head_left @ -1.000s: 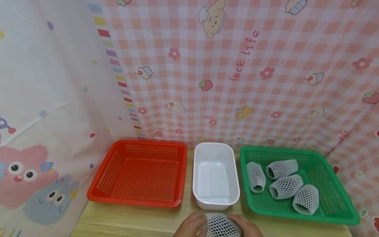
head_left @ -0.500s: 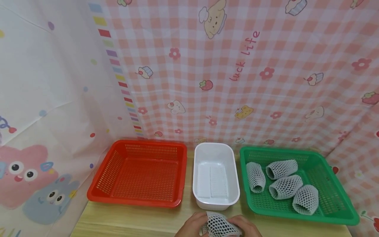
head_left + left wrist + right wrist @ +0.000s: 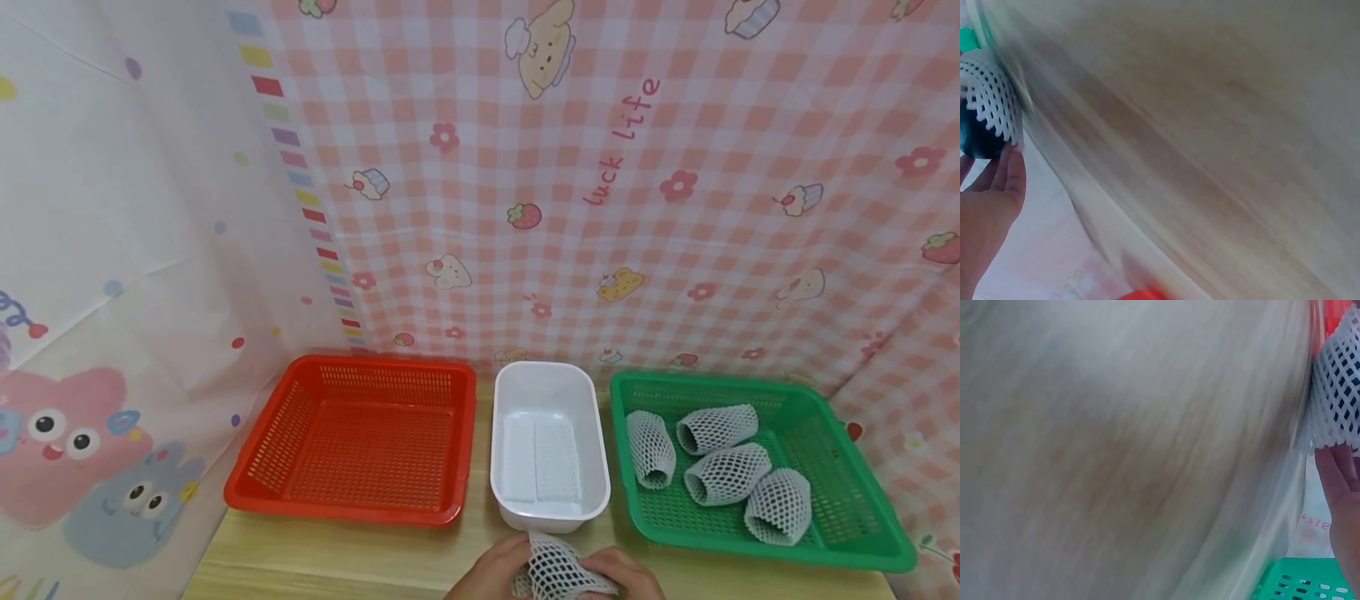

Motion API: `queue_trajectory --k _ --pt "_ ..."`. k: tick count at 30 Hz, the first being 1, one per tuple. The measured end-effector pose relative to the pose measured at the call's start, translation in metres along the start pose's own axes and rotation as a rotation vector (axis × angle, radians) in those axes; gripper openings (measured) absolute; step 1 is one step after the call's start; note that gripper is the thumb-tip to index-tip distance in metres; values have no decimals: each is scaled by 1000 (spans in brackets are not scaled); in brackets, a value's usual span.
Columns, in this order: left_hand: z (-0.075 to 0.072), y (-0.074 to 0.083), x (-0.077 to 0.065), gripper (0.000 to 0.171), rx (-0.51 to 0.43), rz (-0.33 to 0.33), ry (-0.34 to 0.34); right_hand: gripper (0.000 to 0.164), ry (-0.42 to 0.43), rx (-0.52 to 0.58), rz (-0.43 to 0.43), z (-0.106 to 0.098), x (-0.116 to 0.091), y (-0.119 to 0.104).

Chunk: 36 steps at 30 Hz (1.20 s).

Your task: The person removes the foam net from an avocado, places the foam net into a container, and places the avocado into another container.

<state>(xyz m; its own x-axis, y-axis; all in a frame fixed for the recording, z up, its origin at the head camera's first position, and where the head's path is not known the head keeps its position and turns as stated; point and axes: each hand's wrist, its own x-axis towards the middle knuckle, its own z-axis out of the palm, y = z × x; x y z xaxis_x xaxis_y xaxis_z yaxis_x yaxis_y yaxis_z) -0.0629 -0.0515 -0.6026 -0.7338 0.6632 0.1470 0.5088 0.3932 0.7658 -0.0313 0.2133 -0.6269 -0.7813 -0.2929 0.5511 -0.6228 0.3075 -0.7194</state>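
At the near edge of the wooden bench (image 3: 337,558), both hands held a white foam net sleeve (image 3: 557,568) between them. The left hand (image 3: 491,573) gripped its left side and the right hand (image 3: 626,575) its right side, fingers curled onto the mesh. In the left wrist view a dark object (image 3: 975,134) showed inside the sleeve; what it was could not be told. The sleeve sat just in front of the white plastic tub (image 3: 549,446), which held a flat piece of white netting (image 3: 557,461). To the left of the tub stood a red basket (image 3: 352,437). To the right stood a green basket (image 3: 847,492) with four foam net sleeves (image 3: 723,467) lying in it. A pink checked cloth (image 3: 637,208) hung behind the bench.
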Motion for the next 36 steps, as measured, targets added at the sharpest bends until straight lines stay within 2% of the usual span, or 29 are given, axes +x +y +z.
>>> queue_trajectory --k 4,7,10,15,19,22,30,36 --pt "0 1 1 59 44 -34 6 46 -17 -7 37 -1 -1 -1" --pt "0 1 1 57 86 -29 20 45 -16 -13 42 0 -2 1" --pt "1 1 3 54 68 -12 21 42 -9 -26 45 1 -2 0" --pt "3 0 6 55 113 47 31 36 -26 -8 49 -2 -1 -1" --pt "4 -1 6 60 173 82 42 40 -63 6 -17 -5 -2 4" --pt "4 -3 6 59 173 100 44 42 -101 3 -50 -8 -2 7" --pt "1 -4 6 54 248 189 73 29 -226 -25 -13 -20 3 5" --pt "-5 -1 3 64 302 141 47 23 -268 -58 44 -27 3 0"
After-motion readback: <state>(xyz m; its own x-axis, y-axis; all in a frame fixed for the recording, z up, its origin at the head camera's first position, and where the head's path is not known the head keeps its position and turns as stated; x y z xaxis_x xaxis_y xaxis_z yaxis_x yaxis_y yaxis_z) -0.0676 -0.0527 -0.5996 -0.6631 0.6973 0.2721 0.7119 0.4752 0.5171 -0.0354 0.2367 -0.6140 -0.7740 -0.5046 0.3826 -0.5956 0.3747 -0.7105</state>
